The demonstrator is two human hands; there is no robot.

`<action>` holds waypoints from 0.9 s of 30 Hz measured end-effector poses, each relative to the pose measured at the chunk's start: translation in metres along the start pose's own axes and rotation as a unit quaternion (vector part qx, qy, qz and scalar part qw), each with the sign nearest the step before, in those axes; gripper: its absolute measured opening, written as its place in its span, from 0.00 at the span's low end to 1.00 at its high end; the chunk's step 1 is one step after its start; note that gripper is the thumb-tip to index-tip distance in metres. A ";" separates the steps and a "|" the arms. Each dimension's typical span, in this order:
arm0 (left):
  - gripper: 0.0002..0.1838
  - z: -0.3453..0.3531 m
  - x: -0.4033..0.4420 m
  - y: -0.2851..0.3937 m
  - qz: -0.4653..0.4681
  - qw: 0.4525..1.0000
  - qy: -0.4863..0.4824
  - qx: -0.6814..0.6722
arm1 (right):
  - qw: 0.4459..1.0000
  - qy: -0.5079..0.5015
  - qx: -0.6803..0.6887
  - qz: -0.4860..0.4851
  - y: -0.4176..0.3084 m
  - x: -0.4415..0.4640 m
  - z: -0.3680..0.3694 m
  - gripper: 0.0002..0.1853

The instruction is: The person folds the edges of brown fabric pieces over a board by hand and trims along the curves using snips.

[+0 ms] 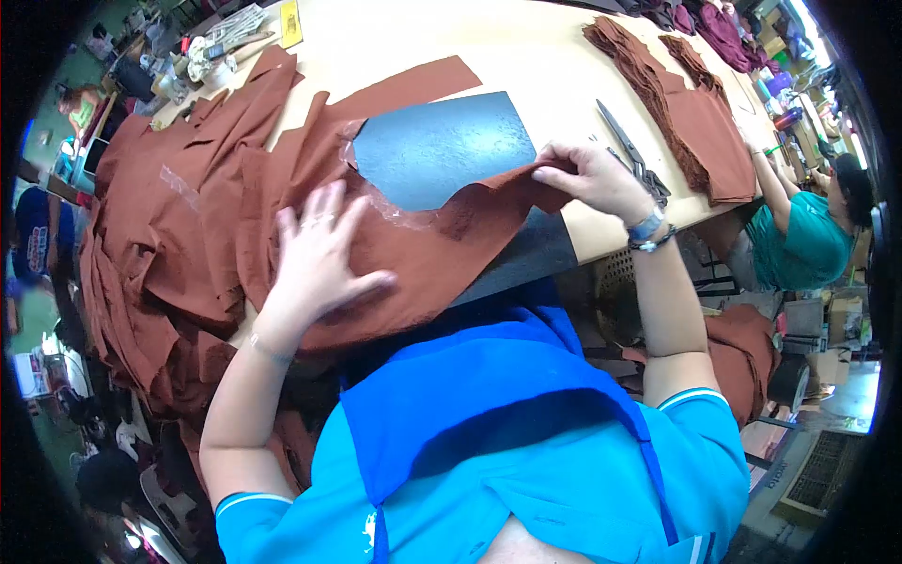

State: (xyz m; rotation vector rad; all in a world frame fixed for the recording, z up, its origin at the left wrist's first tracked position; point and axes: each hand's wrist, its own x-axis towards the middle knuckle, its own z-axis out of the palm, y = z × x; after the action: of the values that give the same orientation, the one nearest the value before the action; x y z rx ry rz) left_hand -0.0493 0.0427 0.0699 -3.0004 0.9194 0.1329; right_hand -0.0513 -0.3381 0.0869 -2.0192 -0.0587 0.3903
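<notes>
My left hand (319,249) rests on a rust-brown piece of fabric (413,268), its fingers spread apart. The fabric has a curved cut-out edge with whitish marks along it. My right hand (601,179) pinches the fabric's right end between thumb and fingers, lifted a little. Under the fabric lies a dark, shiny flat sheet (446,146), partly covered. A large crumpled heap of the same brown fabric (188,216) lies left of my left hand. Large dark-handled scissors (629,146) lie just beyond my right hand.
Stacked brown fabric pieces (695,132) lie at the right of the pale table (395,38). Brushes (240,42) and a yellow item (291,23) are at the far left. A person in a green shirt (803,240) works on the right side; other people are at left.
</notes>
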 end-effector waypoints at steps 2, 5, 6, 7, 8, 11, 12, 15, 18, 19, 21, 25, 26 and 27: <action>0.47 0.015 0.042 0.001 0.116 0.986 0.030 -0.120 | 0.997 -0.029 -0.040 -0.058 -0.017 -0.002 -0.012 0.11; 0.32 0.038 0.099 0.008 0.262 0.941 0.079 -0.197 | 0.994 -0.068 -0.075 -0.043 -0.049 -0.010 -0.035 0.12; 0.29 0.043 0.113 0.010 0.288 0.919 0.079 -0.256 | 0.991 -0.070 -0.109 -0.040 -0.044 -0.008 -0.046 0.13; 0.27 0.041 0.117 0.017 0.277 0.933 0.079 -0.217 | 0.981 -0.001 -0.184 -0.064 -0.033 -0.005 -0.056 0.13; 0.26 0.039 0.121 0.022 0.261 0.945 0.081 -0.179 | 0.959 0.065 -0.261 -0.087 -0.028 -0.001 -0.058 0.13; 0.26 0.032 0.128 0.035 0.238 0.958 0.074 -0.141 | 0.831 0.300 -0.425 -0.195 -0.009 0.020 -0.038 0.14; 0.26 0.031 0.129 0.038 0.233 0.960 0.066 -0.139 | 0.904 0.211 -0.331 -0.173 -0.019 0.021 -0.017 0.15; 0.26 0.032 0.132 0.038 0.251 0.954 0.084 -0.142 | 0.960 -0.001 -0.230 -0.162 -0.007 0.037 0.039 0.16; 0.26 0.041 0.136 0.034 0.264 0.943 0.097 -0.179 | 0.941 -0.033 -0.278 -0.190 0.008 0.049 0.061 0.15; 0.22 0.035 0.134 0.034 0.262 0.945 0.079 -0.179 | 0.937 -0.024 -0.284 -0.200 0.013 0.050 0.062 0.14; 0.18 0.040 0.136 0.028 0.273 0.942 0.104 -0.164 | 0.930 -0.003 -0.297 -0.217 0.024 0.052 0.062 0.12; 0.08 0.042 0.137 0.014 0.280 0.944 0.091 -0.150 | 0.928 0.047 -0.282 -0.240 0.027 0.042 0.068 0.09; 0.08 0.043 0.138 0.011 0.284 0.943 0.094 -0.147 | 0.919 0.072 -0.288 -0.260 0.030 0.040 0.070 0.09; 0.10 0.043 0.138 0.008 0.285 0.945 0.093 -0.129 | 0.909 0.096 -0.294 -0.280 0.033 0.038 0.073 0.09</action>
State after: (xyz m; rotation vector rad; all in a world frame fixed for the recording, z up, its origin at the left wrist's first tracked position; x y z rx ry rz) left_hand 0.0566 -0.0401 0.0159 -2.8930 1.9114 -0.0373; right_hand -0.0416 -0.2825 0.0186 -2.4922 -0.6880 -0.2286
